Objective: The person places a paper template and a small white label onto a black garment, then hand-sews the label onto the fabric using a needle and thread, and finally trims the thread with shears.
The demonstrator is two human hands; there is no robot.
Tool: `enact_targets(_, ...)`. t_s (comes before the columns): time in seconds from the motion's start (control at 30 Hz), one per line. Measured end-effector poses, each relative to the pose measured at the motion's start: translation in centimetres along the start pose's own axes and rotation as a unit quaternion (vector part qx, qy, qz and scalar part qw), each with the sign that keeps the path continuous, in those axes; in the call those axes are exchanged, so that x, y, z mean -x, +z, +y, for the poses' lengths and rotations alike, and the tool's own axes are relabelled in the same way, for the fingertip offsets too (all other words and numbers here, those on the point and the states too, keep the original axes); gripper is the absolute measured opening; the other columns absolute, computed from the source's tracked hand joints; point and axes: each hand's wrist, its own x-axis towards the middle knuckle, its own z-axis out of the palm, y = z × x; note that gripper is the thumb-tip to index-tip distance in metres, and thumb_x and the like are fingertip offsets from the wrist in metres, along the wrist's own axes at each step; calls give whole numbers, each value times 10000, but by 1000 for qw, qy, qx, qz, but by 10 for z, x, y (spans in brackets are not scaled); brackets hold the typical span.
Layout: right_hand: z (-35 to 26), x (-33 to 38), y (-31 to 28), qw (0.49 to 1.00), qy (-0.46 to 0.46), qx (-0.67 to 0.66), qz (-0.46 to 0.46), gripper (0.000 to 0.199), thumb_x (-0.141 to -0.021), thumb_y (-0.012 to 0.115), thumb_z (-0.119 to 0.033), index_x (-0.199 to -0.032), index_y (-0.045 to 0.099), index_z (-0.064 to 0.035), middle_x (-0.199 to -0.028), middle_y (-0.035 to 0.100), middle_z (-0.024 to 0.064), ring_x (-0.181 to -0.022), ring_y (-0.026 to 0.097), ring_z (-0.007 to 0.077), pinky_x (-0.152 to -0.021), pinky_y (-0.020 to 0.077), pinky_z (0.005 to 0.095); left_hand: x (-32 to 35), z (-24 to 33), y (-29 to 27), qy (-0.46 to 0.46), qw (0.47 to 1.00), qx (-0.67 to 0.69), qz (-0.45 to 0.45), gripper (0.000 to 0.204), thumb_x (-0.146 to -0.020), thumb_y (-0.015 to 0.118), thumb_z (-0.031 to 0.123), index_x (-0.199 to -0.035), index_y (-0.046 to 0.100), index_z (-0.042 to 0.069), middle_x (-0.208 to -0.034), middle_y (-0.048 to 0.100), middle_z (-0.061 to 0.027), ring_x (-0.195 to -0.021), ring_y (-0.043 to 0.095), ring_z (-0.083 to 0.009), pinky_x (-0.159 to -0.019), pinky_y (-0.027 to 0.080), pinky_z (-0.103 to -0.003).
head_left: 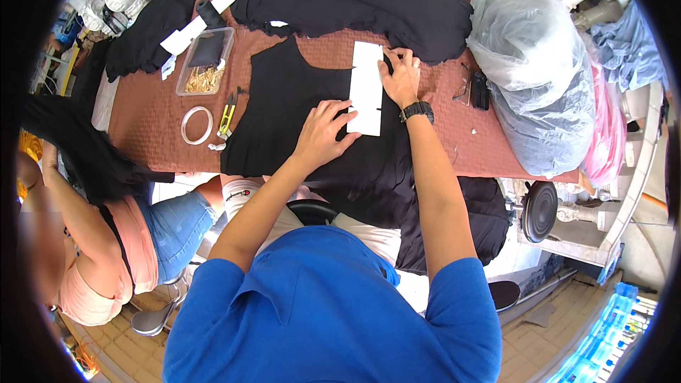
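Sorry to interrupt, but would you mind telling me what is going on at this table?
A person in a blue shirt leans over black fabric spread on a reddish-brown table. Both hands press a white paper strip flat on the fabric: the left hand at its lower end, the right hand at its upper edge. Snips, a tape ring and a clear tray lie to the left. Another person sits alongside.

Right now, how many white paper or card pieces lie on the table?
3, maybe more hidden. A long white paper strip lies on the black fabric under both hands. Two smaller white cards lie near the clear plastic box.
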Motion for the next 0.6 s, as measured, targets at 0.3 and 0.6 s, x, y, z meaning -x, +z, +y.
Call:
enact_targets(0.3,-2,1,0,1000,-4,17,12,389,-918,645,-307,-1281,686,-173,-1270,534,53,-1132,496,338,-960,441,479,-29,-31,-28,-75,985,83,130,160,-906,700,111,-1051,730,49,-1076,712,-105,-1033,631,-298,-933,493,-381)
enact_targets(0.6,-2,1,-1,1000,4,29,-1,396,-920,638,-314,-1293,679,-189,-1281,528,52,-1132,494,336,-964,440,470,-70,-167,-62,-326,929,-143,98,195,-948,673,202,-1092,648,74,-1181,580,-157,-1014,659,-397,-877,518,-506)
